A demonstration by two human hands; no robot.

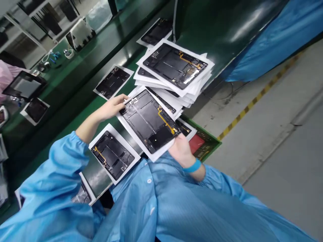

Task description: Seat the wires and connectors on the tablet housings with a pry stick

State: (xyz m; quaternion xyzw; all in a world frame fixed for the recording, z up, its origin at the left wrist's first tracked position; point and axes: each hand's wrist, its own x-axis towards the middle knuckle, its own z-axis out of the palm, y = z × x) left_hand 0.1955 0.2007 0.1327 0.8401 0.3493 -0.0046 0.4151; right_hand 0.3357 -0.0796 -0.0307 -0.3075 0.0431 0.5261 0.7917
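Note:
Between my hands is a black tablet back housing (141, 117) with an orange flex cable, lying on a white sheet. My left hand (113, 107) grips its upper left edge, thumb over the top. At the lower right corner my right hand (181, 149) is closed on the housing and sheet, a blue band round the wrist. Just behind rises a stack of similar housings (174, 65) interleaved with white sheets. Another housing on a sheet (113, 154) rests on the green bench near my left forearm. A further one (113, 82) lies beyond my left hand.
A green crate (213, 143) with something red in it stands below the bench edge at right. Yellow-black tape (252, 104) crosses the grey floor. Across the green bench (83, 80), a person in a pink sleeve (8, 75) is beside a dark frame (24, 85). Blue cloth (267, 40) hangs at upper right.

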